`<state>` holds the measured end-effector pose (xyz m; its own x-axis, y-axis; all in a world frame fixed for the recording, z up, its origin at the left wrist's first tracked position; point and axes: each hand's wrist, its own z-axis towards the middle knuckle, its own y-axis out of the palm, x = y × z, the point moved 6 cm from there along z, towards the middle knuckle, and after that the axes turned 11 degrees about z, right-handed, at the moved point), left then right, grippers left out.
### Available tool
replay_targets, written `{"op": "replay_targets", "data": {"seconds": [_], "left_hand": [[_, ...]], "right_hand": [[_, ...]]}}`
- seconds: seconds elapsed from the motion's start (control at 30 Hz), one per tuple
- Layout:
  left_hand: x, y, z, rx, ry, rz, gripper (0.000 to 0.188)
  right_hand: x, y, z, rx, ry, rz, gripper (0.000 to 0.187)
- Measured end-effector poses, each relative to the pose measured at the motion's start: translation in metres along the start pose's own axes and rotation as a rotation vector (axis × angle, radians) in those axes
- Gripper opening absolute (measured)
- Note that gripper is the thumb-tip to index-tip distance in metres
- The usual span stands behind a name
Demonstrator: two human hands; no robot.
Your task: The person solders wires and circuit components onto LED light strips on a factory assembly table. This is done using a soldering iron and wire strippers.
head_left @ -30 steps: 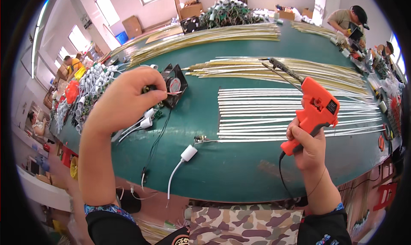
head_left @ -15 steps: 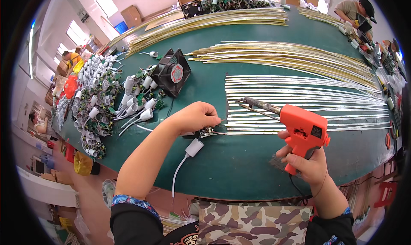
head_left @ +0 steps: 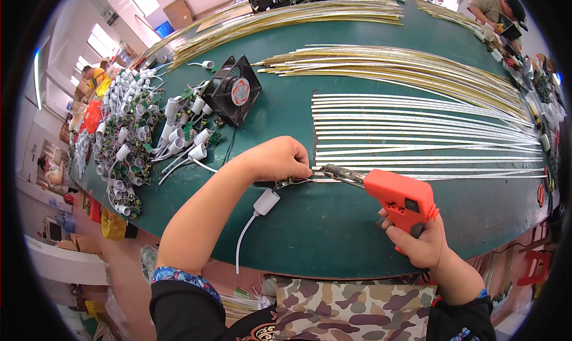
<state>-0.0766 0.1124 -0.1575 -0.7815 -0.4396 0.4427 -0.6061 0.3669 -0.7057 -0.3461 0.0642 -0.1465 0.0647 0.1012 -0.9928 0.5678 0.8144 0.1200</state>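
Note:
My left hand (head_left: 280, 159) is closed in a pinch on a thin wire at the left ends of the white LED strips (head_left: 417, 126). The wire is mostly hidden by the fingers. Below that hand lies a small circuit board (head_left: 285, 184), partly covered, beside a white plastic cap (head_left: 266, 203) with a white cable. In my right hand (head_left: 422, 241) is a red soldering gun (head_left: 398, 195), gripped by its handle. Its metal tip points left and is at the end of one of the nearest strips, close to my left fingertips; whether it touches is hard to make out.
A black fan (head_left: 232, 91) stands left of the strips. Piled at the left are white caps with circuit boards (head_left: 128, 144). Yellowish strip bundles (head_left: 387, 67) lie farther back. One co-worker (head_left: 497, 16) bends over the far right; another (head_left: 95, 79) is at the left.
My right hand has brought the soldering gun left and down, so its tip is now beside my left fingertips. My left hand has moved slightly, still pinching. The view has shifted a little.

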Motion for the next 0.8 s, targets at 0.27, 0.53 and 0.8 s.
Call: {"op": "replay_targets", "data": {"seconds": [0.27, 0.53, 0.8], "left_hand": [[0.001, 0.000, 0.002, -0.004, 0.003, 0.026, 0.016], [0.002, -0.001, 0.002, 0.012, 0.007, 0.074, 0.017], [0.004, -0.002, 0.002, 0.021, -0.001, 0.072, 0.017]], "right_hand": [[-0.001, 0.010, 0.005, -0.052, -0.132, -0.189, 0.031], [0.001, 0.011, 0.005, -0.044, -0.162, -0.272, 0.030], [-0.003, 0.011, 0.004, -0.035, -0.186, -0.292, 0.031]]}}
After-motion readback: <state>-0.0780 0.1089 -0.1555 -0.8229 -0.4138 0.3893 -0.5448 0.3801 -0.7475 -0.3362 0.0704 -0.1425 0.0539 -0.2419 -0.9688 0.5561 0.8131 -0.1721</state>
